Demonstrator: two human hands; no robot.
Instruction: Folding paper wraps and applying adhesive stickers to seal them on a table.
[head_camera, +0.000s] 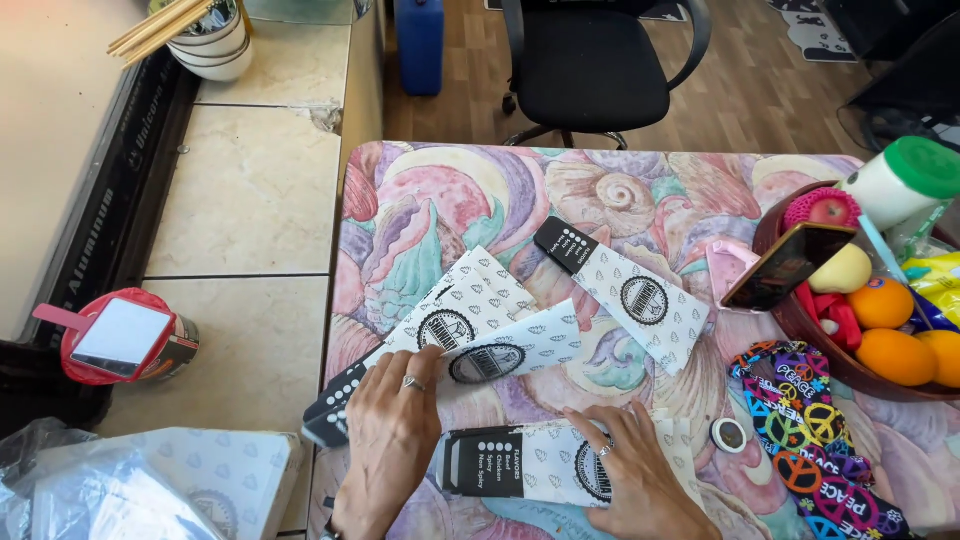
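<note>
We press a white paper bag (545, 462) with a black end flat on the desk (450, 190), our right hand (640, 480) on it, fingers spread and released. Left of that bag, our left hand (392, 430) lies open on two overlapping bags (470, 320). Beyond it lies another bag (625, 290); far right of it, a fruit bowl (800, 320).
</note>
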